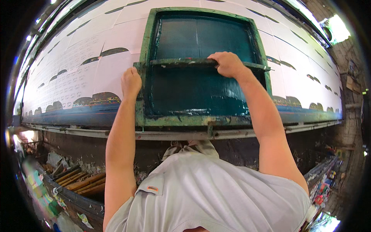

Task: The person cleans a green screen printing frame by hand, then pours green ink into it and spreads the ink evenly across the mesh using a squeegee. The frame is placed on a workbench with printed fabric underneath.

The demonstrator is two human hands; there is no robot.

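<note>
A green-stained printing screen frame (177,121) lies on white printed sheets in front of me. Dark teal ink (197,89) coats its mesh, shiny along the near edge. Across the frame, side to side, lies a long squeegee (174,63), smeared with green. My right hand (228,63) is closed over the squeegee right of its middle. At the frame's left side, my left hand (131,82) is closed against the outer edge, its fingertips by a small projecting piece of the frame. The underside of both hands' grip is hidden.
White sheets (81,58) with dark humps and a blue band cover the long table, extending both ways beyond the frame. A metal rail (166,135) runs along its near edge. Behind me are a trough with wooden slats (83,181) and coloured scraps (42,193).
</note>
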